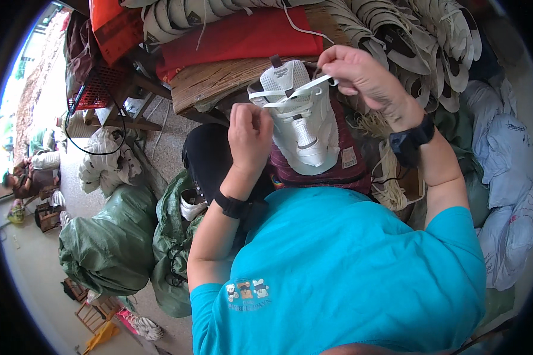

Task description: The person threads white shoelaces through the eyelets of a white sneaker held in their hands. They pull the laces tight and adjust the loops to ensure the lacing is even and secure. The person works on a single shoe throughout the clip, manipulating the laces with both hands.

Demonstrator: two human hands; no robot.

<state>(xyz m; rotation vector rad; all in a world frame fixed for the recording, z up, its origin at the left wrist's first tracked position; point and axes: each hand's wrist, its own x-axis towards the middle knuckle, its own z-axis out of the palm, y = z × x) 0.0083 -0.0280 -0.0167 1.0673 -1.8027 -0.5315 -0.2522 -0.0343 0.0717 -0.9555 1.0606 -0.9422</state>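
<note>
A white shoe upper (pixel 326 127) rests on a maroon cloth bag (pixel 285 170) in front of my body, its tongue (pixel 283 77) pointing away from me. White lace (pixel 307 87) criss-crosses its eyelets. My right hand (pixel 356 72), raised at the upper's far right side, pinches a stretch of that lace between thumb and fingers. Close by the upper's left edge is my left hand (pixel 251 131), its fingers curled closed; whatever they hold is hidden. Both wrists wear black devices.
A wooden table (pixel 210 80) with red cloth (pixel 237 41) stands ahead, stacked with shoe uppers (pixel 397 35). Bundles of cream laces (pixel 389 177) lie right of my lap. Green sacks (pixel 109 236) are at left, white sacks (pixel 506 160) at right. Another person (pixel 23 180) sits far left.
</note>
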